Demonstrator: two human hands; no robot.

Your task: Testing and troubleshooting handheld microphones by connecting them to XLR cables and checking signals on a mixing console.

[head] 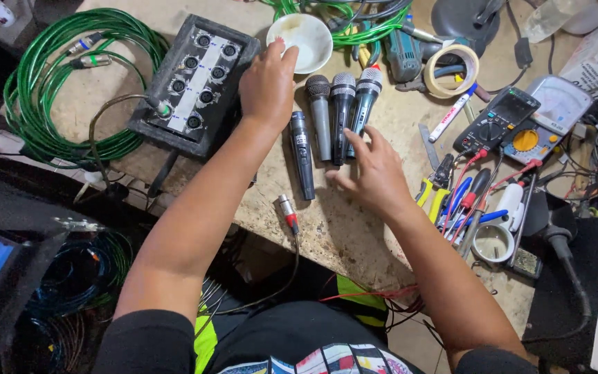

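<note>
A black connector box [192, 83] is being left just beside the left hand [268, 86], spread empty near a white bowl [304, 41]. Microphones [340, 114], likely stiff and best gripped mid-body, are being touched by the open right hand [375, 173].

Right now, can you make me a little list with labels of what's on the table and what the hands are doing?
Place: cluttered stone worktable
Left hand: fingers spread, reaching toward the white bowl, beside the black connector box
Right hand: open, fingertips on the microphones
Microphones: three with mesh heads side by side, one slim black one left of them
Cables: green coil, loose plug
Tools on the right: multimeter, tape roll, pliers
</note>
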